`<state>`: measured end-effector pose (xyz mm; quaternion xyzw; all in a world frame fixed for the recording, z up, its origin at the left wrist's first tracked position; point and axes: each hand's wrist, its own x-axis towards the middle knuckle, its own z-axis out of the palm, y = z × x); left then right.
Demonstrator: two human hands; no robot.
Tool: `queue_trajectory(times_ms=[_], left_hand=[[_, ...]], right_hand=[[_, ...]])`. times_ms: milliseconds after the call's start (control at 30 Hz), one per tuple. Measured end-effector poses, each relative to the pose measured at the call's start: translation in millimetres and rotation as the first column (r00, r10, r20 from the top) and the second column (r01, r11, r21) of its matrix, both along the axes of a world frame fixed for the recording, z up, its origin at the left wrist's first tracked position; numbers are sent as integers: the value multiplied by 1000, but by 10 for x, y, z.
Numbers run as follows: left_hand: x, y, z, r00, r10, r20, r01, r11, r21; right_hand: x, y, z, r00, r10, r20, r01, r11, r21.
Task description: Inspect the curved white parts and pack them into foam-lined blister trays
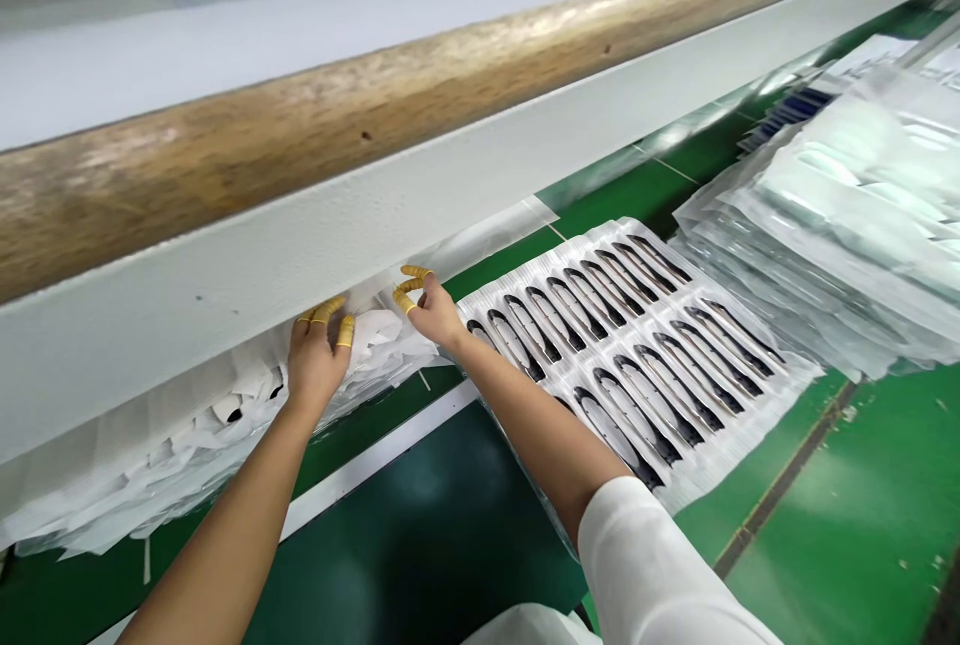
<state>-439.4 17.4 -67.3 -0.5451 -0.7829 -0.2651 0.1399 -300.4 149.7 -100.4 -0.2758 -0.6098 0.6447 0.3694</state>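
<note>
Both my hands reach under the bench edge, with yellow finger cots on several fingertips. My left hand (316,357) is over a pile of crumpled white translucent sheets (367,337), its fingers stretched and apart. To the right of it, my right hand (433,313) has its fingers curved and spread beside the right end of that pile. I see nothing held in either hand, though the bench edge is close over the left fingertips. Near my right forearm lies a white tray (555,387) with two rows of dark curved strip-like parts (600,300) in its slots.
A bench with a rounded wooden edge (367,130) and pale front panel (420,200) crosses above my hands. Stacked translucent trays or bags (817,215) stand at right. A dark green surface (420,525) is below my arms; the floor (870,485) is green.
</note>
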Motion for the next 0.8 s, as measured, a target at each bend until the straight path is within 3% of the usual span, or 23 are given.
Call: queue_trajectory(times_ms=[300, 800], left_hand=[[-22, 9, -11, 1000, 21, 10, -21, 1000, -15], [-10, 5, -13, 1000, 20, 10, -20, 1000, -3]], right_hand=[[-89, 59, -9, 999, -23, 47, 23, 1000, 6], [-15, 1, 42, 990, -51, 132, 29, 987, 159]])
